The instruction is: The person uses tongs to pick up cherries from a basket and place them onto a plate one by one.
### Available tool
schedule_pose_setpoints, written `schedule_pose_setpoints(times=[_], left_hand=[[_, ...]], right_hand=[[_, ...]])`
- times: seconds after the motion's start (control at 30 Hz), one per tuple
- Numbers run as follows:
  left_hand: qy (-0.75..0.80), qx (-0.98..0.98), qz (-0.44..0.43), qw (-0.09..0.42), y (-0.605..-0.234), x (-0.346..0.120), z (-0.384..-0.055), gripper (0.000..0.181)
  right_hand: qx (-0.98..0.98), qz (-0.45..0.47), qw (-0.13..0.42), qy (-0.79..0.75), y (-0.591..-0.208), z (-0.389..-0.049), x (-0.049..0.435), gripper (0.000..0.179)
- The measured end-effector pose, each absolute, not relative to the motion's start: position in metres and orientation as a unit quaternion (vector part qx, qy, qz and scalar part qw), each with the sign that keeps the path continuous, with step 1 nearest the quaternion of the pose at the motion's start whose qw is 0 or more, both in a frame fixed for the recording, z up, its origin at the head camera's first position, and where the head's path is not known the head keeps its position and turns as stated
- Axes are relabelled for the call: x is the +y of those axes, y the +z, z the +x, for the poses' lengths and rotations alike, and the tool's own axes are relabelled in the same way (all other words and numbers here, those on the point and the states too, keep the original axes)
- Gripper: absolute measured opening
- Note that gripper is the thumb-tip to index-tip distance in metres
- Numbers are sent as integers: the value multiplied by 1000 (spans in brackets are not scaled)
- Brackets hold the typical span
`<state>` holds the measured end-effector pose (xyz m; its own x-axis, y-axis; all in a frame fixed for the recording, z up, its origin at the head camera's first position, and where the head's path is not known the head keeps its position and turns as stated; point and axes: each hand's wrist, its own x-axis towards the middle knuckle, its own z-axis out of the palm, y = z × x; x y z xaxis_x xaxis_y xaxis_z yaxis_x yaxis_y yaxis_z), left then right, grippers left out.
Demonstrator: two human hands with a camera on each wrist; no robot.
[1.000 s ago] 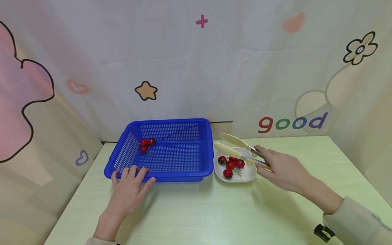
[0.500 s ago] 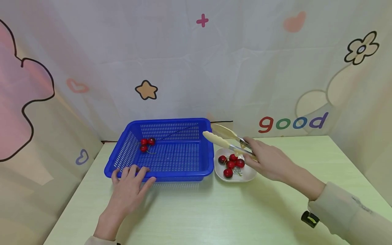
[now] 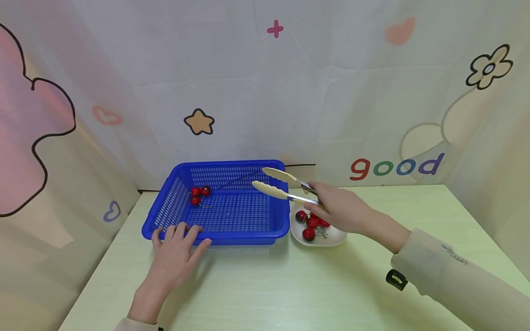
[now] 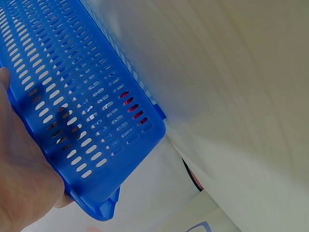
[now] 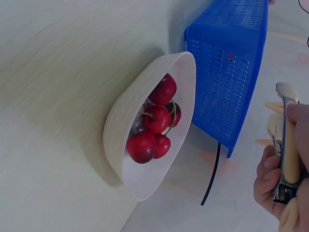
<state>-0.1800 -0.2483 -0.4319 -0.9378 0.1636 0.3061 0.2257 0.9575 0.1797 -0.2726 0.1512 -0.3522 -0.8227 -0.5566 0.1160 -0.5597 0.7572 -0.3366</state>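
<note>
My left hand [image 3: 175,255] grips the near-left rim of a blue plastic basket [image 3: 232,235], fingers hooked over the edge. Inside, 3 dark red cherries [image 3: 195,200] lie by the left wall. My right hand [image 3: 345,207] holds a pair of tongs [image 3: 304,199] with cream scalloped tips. The tips are spread, with nothing between them, and hang over the basket's right side. A white dish [image 3: 319,242] stands right of the basket, partly below the right hand. Several cherries with green stems [image 5: 157,120] lie in it; the hand covers some in the head view.
Basket and dish stand on a pale green table [image 3: 265,285]. Behind is a printed cloth backdrop [image 3: 256,92], close to the basket's back edge. A dark cord-like line [image 5: 211,174] shows beside the basket in the right wrist view.
My right hand has carried the spread tongs leftward, from above the dish to over the basket's right side. The left hand and the cherries have stayed put.
</note>
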Motion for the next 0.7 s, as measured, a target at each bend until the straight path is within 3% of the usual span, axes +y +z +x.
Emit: schedule_pose_setpoints(times=[0.27, 0.7], left_hand=[[-107, -980, -96, 140, -432, -248, -180, 53], [-104, -979, -97, 144, -430, -248, -180, 53]], right_hand=[[-948, 304, 21, 94, -354, -282, 131, 66], [-938, 337, 19, 82, -351, -296, 89, 70]])
